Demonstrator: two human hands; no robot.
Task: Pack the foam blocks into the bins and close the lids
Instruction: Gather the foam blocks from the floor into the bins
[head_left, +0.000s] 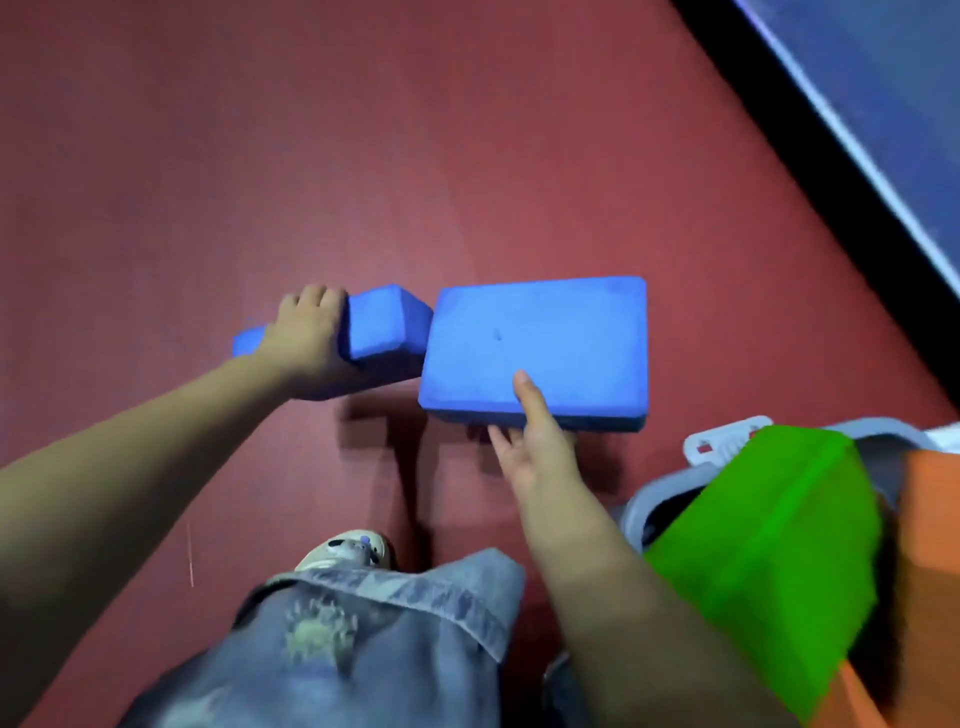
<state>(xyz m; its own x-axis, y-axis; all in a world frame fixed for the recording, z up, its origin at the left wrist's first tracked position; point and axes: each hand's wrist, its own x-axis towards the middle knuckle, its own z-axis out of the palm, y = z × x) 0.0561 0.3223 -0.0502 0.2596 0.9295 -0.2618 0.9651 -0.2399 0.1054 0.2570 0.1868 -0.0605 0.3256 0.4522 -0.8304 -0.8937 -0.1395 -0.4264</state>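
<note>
Two blue foam blocks are held above a dark red floor (208, 156), one in each bare hand. Item one: the narrow blue block (382, 327), seen end-on and tilted, gripped by the left hand (306, 343), whose fingers curl over its far side while the palm covers its middle; a short blue stub of the same block shows past the wrist on the left. Item two: the wide blue block (540, 345), broad face up, held by the right hand (535, 441), thumb pressed flat on the top face near the front edge, the other fingers tucked beneath the lower edge. The two blue blocks sit just beside each other, the corner of the narrow one nearly touching the left side of the wide one; whether they actually meet cannot be told. Item three: a green foam block (769, 561), blurred, lying at lower right in a grey bin (636, 512), beside an orange block (930, 545) at the right frame edge. A white latch piece with red marks (719, 441) lies at the bin's far rim. Also present: faded denim trouser legs (389, 649) and a pale shoe (345, 553) on the floor below the hands; a black strip (810, 156) and a blue surface (909, 78) at upper right.
</note>
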